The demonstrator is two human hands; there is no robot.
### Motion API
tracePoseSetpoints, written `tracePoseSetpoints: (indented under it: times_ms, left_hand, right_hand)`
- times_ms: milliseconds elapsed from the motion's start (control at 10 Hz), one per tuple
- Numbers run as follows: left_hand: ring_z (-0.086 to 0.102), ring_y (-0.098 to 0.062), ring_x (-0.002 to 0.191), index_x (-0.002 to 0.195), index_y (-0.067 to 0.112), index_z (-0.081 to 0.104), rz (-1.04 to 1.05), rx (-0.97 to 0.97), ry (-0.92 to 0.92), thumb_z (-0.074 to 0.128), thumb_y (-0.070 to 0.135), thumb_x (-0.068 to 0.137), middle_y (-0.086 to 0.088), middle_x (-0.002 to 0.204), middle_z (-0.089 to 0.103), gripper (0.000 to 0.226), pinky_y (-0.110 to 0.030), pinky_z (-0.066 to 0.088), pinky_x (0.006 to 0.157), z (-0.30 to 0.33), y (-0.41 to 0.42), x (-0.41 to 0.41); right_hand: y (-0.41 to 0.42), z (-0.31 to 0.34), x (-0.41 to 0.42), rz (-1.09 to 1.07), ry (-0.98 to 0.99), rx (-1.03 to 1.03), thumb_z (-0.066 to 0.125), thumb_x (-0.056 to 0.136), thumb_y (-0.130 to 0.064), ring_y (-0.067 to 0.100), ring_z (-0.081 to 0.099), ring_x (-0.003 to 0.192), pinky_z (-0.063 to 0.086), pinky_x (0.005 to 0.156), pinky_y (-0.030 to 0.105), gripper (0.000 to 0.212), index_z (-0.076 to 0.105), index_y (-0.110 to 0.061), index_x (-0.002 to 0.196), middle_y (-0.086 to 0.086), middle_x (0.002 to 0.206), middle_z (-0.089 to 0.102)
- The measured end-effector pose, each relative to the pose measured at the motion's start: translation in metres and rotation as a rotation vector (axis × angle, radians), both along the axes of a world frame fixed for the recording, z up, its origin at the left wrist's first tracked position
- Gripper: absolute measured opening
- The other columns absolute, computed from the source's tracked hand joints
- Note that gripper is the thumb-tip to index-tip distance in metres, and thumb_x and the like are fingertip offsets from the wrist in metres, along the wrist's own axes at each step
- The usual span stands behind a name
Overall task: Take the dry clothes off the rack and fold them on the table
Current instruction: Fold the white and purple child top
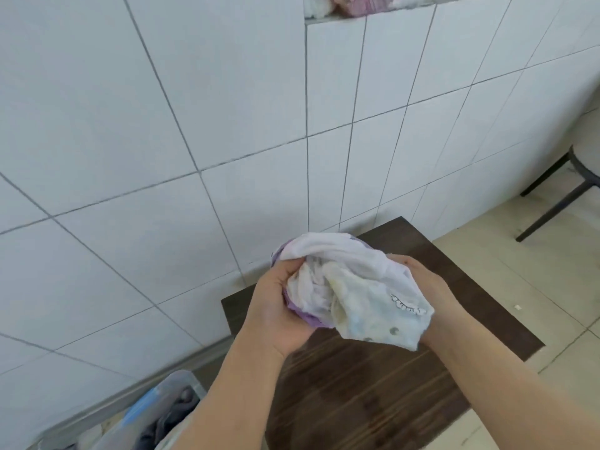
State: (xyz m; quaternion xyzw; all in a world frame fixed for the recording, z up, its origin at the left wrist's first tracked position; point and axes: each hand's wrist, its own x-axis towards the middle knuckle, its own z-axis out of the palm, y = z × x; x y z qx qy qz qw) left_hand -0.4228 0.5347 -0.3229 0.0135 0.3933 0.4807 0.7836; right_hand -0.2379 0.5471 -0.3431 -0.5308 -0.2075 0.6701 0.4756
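Hands both clutching bunched garment above table

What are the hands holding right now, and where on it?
Both hands grip a bunched white and purple garment above the table: left hand on its left side, right hand on its right.

Bright, even light; wide-angle bending; slight blur.

I see bare dark wood on the table below my hands, open for setting things down. The tiled wall closes off its far edge and left side. A plastic bin crowds the near left corner. To the right, open floor runs to a stool.
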Motion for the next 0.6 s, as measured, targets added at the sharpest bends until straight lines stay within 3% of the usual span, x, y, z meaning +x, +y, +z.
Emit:
tracePoseSetpoints:
  times_ms: [100, 200, 300, 400, 500, 600]
  left_hand:
    - [0.07, -0.028, 0.095, 0.115, 0.012, 0.068, -0.04, 0.146, -0.013, 0.058, 0.03, 0.091, -0.01, 0.112, 0.07, 0.032, -0.039, 0.057, 0.075, -0.051, 0.012, 0.002]
    - [0.071, -0.025, 0.092, 0.098, 0.011, 0.071, 0.009, 0.168, 0.169, 0.063, 0.032, 0.091, -0.011, 0.1, 0.074, 0.023, -0.041, 0.056, 0.085, -0.084, 0.029, 0.0]
    - [0.069, -0.027, 0.1, 0.104, 0.009, 0.07, 0.042, 0.195, 0.24, 0.065, 0.03, 0.089, -0.012, 0.105, 0.073, 0.026, -0.042, 0.053, 0.09, -0.114, 0.036, -0.003]
    - [0.068, -0.028, 0.101, 0.123, 0.004, 0.06, 0.089, 0.212, 0.196, 0.051, 0.025, 0.096, -0.016, 0.108, 0.071, 0.035, -0.032, 0.051, 0.076, -0.132, 0.033, -0.01]
    - [0.067, -0.029, 0.104, 0.109, 0.002, 0.071, 0.099, 0.265, 0.236, 0.043, 0.025, 0.1, -0.019, 0.109, 0.069, 0.037, -0.034, 0.049, 0.069, -0.148, 0.029, -0.017]
    - [0.071, -0.018, 0.059, 0.058, 0.008, 0.076, -0.031, 0.336, 0.156, 0.047, 0.033, 0.097, -0.011, 0.07, 0.073, 0.055, -0.031, 0.05, 0.056, -0.158, 0.022, -0.015]
  right_hand:
    - [0.006, -0.028, -0.01, 0.163, -0.235, 0.119, 0.045, 0.097, -0.049, 0.013, 0.067, 0.088, 0.052, 0.077, 0.028, 0.039, 0.07, -0.021, 0.103, -0.003, 0.096, 0.072]
    - [0.008, -0.061, -0.021, 0.424, -0.104, 0.322, 0.062, 0.083, -0.055, 0.019, 0.065, 0.11, 0.05, 0.094, 0.035, 0.042, 0.067, -0.029, 0.116, -0.002, 0.116, 0.07]
    - [0.006, -0.099, -0.029, 0.526, -0.37, 0.509, 0.077, 0.08, -0.021, 0.012, 0.066, 0.105, 0.055, 0.088, 0.033, 0.041, 0.061, -0.033, 0.116, -0.008, 0.11, 0.07]
    - [0.015, -0.132, -0.025, 0.34, -0.49, 0.433, 0.068, 0.087, -0.019, 0.021, 0.068, 0.097, 0.053, 0.088, 0.041, 0.018, 0.069, -0.023, 0.104, 0.005, 0.1, 0.073]
    - [0.024, -0.145, -0.013, 0.304, -0.166, 0.266, 0.064, 0.087, -0.027, 0.029, 0.067, 0.101, 0.05, 0.093, 0.044, 0.034, 0.067, -0.005, 0.113, 0.016, 0.105, 0.072]
    - [0.022, -0.147, -0.013, 0.41, 0.061, 0.201, 0.06, 0.082, -0.04, 0.028, 0.066, 0.107, 0.051, 0.096, 0.042, 0.051, 0.065, -0.004, 0.118, 0.015, 0.113, 0.07]
